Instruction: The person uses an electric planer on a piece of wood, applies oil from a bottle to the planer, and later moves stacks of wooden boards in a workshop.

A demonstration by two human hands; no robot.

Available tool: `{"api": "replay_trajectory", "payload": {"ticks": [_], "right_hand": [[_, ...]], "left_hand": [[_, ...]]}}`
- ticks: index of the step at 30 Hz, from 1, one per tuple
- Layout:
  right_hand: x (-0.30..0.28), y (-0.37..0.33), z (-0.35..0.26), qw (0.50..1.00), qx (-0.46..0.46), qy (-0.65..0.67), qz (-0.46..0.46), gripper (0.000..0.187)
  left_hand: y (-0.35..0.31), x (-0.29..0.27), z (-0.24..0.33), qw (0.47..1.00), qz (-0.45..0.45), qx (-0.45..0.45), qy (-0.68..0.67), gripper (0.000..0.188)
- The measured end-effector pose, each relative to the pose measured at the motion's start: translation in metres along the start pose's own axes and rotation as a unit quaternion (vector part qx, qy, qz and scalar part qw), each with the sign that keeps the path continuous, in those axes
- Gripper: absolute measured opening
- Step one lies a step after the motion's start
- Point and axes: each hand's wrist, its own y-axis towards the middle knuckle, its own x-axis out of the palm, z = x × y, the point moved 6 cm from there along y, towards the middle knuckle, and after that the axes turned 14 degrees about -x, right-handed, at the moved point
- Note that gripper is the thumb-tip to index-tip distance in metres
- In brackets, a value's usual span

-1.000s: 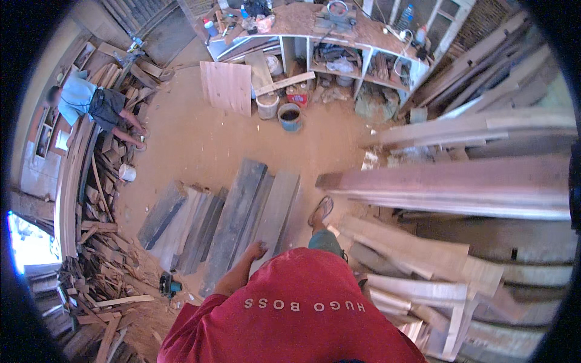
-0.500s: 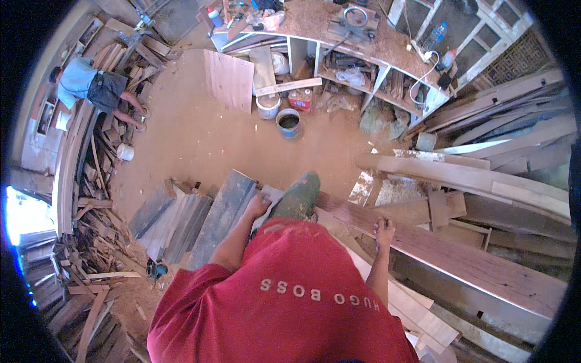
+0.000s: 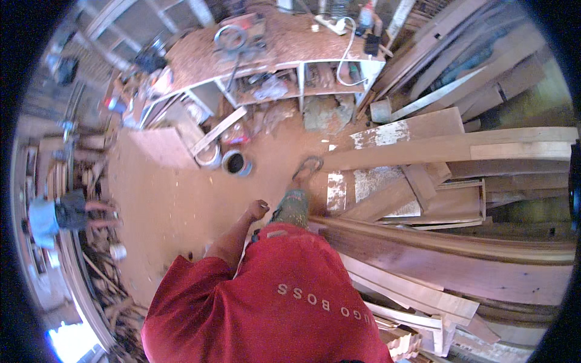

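Note:
My left hand (image 3: 260,210) hangs out ahead of my body, left of my trouser leg (image 3: 292,206). Its fingers look curled in, and no object shows in them. Open floor with sawdust lies beneath it. My right hand is out of sight; the red shirt (image 3: 290,290) covers that side. Just ahead of the leg is my foot in a sandal (image 3: 310,167). Close by on my right lie a long reddish plank (image 3: 460,269) and a narrower board (image 3: 448,237) along its far edge.
A bucket of dark liquid (image 3: 247,170) stands ahead on the floor, before a workbench (image 3: 193,57) with shelves. Long timber (image 3: 514,142) is piled at the right. Another person (image 3: 51,221) bends over at the far left beside scrap wood (image 3: 112,290).
My view and body have turned to the right. My left hand has left the dark boards, which are out of view. My right hand has come off the reddish plank and out of sight.

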Motion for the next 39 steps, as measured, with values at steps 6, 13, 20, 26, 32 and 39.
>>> {"api": "replay_trajectory", "payload": {"ticks": [6,13,20,26,32,39], "right_hand": [[0.021,0.034,-0.080,0.989,0.116,0.039,0.085,0.017],[0.085,0.000,-0.132,0.941,0.309,0.070,0.121,0.018],[0.168,-0.047,-0.156,0.866,0.491,0.070,0.061,0.021],[0.194,-0.064,-0.165,0.836,0.542,0.082,-0.009,0.025],[0.225,-0.091,-0.141,0.875,0.474,0.077,-0.064,0.030],[0.235,-0.114,-0.152,0.937,0.319,0.132,0.060,0.025]], "left_hand": [[0.199,0.020,0.180,0.975,-0.027,0.192,0.111,0.034],[0.438,0.063,0.420,0.965,-0.022,0.234,0.114,0.060],[0.657,0.062,0.603,0.908,0.154,0.323,-0.217,0.076],[0.732,0.081,0.653,0.945,0.181,0.140,-0.235,0.087],[0.792,0.088,0.649,0.960,0.253,0.109,-0.045,0.102],[0.617,0.159,0.459,0.903,-0.310,0.026,-0.298,0.027]]}}
